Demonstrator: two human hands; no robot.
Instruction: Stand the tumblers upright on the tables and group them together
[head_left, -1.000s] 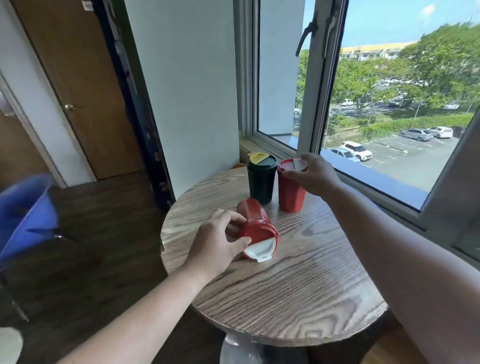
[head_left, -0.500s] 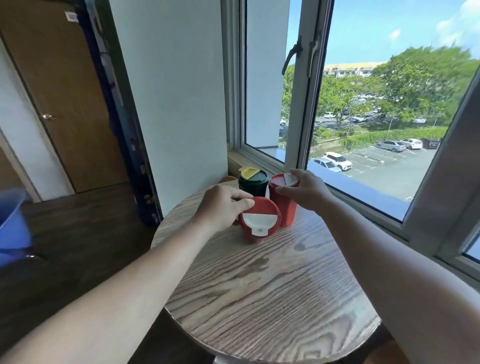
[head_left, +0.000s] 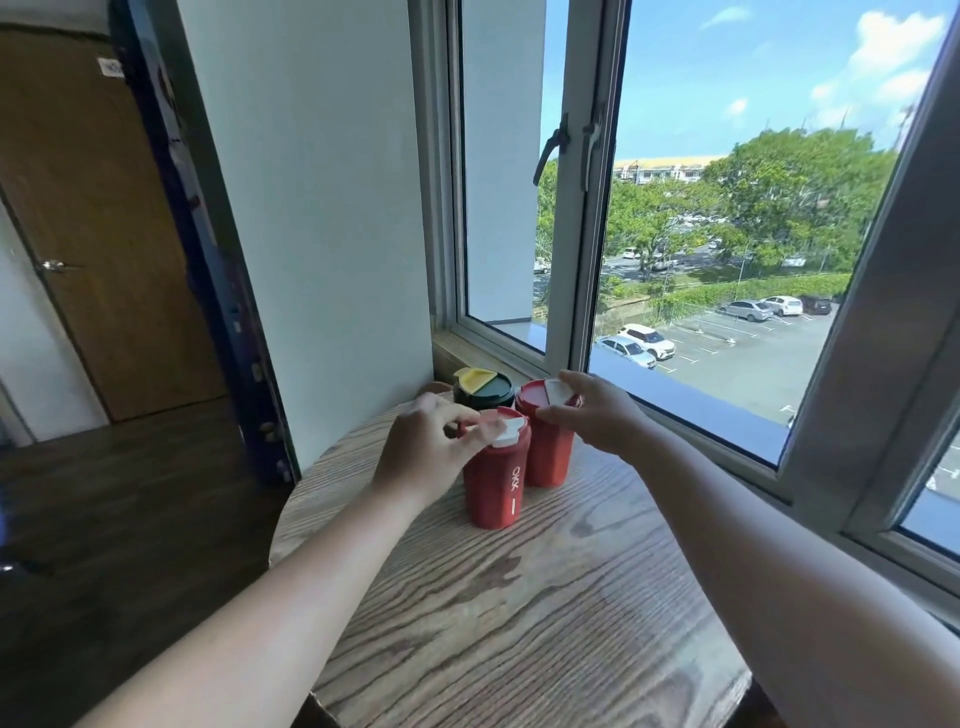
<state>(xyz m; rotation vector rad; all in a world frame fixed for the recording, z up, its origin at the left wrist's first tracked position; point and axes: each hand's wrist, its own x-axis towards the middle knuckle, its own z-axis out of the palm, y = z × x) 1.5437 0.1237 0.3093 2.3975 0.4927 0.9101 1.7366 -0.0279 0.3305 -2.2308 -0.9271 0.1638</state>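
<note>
Three tumblers stand upright close together at the far side of the round wooden table (head_left: 519, 613). The nearest is a red tumbler (head_left: 496, 483) with a white lid flap; my left hand (head_left: 426, 452) grips it at the lid and upper body. Just behind it to the right stands a second red tumbler (head_left: 545, 457), and my right hand (head_left: 592, 415) holds its rim and white flap. A dark green tumbler (head_left: 483, 389) with a yellow flap stands behind both, partly hidden.
A window (head_left: 727, 260) with a low sill runs along the right, close behind the tumblers. A white wall (head_left: 322, 208) rises at the table's far left. A dark wooden floor (head_left: 130, 519) and a brown door (head_left: 104, 234) lie to the left.
The near red tumbler lay on its side a second ago; my left hand has tipped it up and set it upright beside the other red one. My right hand stayed on the far red tumbler.
</note>
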